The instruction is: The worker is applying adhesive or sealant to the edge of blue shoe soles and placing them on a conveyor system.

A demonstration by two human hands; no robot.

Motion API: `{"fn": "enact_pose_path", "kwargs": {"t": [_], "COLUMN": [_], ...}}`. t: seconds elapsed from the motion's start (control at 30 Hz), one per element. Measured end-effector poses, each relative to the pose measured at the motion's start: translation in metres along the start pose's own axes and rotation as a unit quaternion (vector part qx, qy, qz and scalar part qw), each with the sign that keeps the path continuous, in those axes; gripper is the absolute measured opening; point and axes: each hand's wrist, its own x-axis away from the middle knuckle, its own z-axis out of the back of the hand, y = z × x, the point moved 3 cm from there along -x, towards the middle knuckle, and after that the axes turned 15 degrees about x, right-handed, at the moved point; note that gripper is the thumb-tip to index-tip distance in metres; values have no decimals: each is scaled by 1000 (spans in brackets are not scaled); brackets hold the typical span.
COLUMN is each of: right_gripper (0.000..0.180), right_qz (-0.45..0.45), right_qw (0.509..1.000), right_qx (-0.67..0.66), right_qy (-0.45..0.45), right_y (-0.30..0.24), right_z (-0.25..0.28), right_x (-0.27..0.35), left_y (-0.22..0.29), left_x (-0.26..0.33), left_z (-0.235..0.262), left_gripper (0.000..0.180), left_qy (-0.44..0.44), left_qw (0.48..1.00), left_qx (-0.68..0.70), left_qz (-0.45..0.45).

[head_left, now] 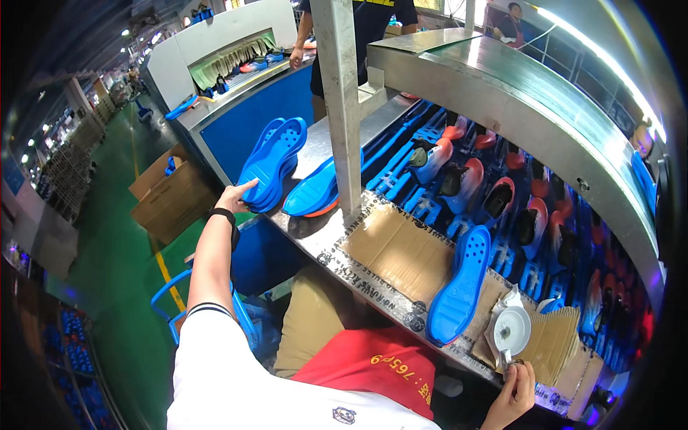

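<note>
Left hand (233, 195): fingers spread, tips touching the near edge of a stack of blue rubber shoe soles (273, 162) at the far left.
Right hand (513, 393): fingers pinched on the handle of a small white round pot (511, 329), near right.
Between: a single blue sole (459, 287) on flattened brown cardboard (396, 251).

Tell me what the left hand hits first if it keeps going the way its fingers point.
The left hand already touches the stack of blue soles; going on, it meets that stack first.
</note>
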Motion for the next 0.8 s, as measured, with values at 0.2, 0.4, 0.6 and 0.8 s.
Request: {"fn": "enact_pose_path", "kwargs": {"t": [0.2, 0.4, 0.6, 0.8], "right_gripper": [8, 8, 8, 14], "right_qz": [2, 0, -48, -44], "right_qw": [1000, 999, 998, 998], "right_qx": [23, 22, -50, -54], "right_qy": [8, 26, 1, -6], "right_y": [-1, 2, 16, 25], "right_z": [4, 2, -12, -25], "right_x": [4, 4, 10, 8], "left_y": [-8, -3, -21, -40], "left_x": [0, -4, 27, 134], "left_z": [-18, -30, -3, 45], "left_gripper": [101, 92, 62, 57], "left_qy": [49, -38, -177, -204], "left_qw": [995, 993, 936, 945], "left_qx": [21, 93, 288, 231], "left_qz": [89, 56, -100, -114]}}
